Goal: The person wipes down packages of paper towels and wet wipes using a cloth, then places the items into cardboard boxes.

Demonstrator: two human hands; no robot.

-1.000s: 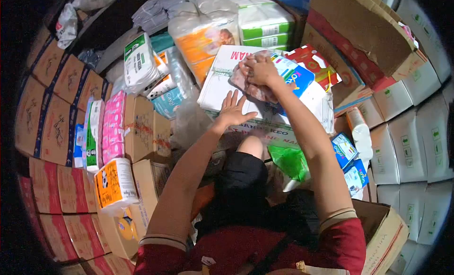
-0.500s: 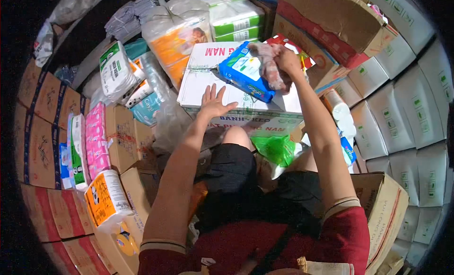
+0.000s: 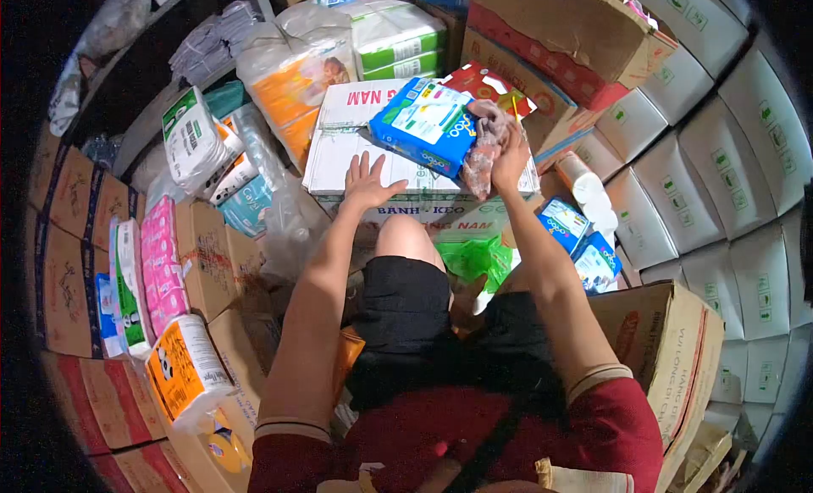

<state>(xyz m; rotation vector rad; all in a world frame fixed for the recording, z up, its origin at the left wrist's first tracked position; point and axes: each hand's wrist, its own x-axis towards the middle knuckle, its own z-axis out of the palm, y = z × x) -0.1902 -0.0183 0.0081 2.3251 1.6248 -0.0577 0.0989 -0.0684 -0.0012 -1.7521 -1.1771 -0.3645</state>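
A white carton [image 3: 339,167] with red and blue lettering lies before my knees. My left hand [image 3: 370,185] rests on its left part, fingers spread, holding nothing. On the carton's top a blue and white pack [image 3: 423,124] lies tilted. My right hand [image 3: 511,158] is at the pack's right end, its fingers curled around a crumpled pinkish cloth [image 3: 481,158]. The cloth touches the pack's edge. A red box [image 3: 478,82] sits behind the pack, with something yellow near my right fingers.
Plastic-wrapped packs [image 3: 292,86] stand behind the carton. A green bag [image 3: 478,260] lies between my knees. Brown cartons [image 3: 72,264] are stacked left, white boxes [image 3: 677,184] right. An open carton [image 3: 660,340] stands at right, near two small blue packs [image 3: 563,226].
The cloth has gone from the middle of the carton to the pack's right end with my right hand, uncovering the pack. My left hand stays flat. The view has shifted.
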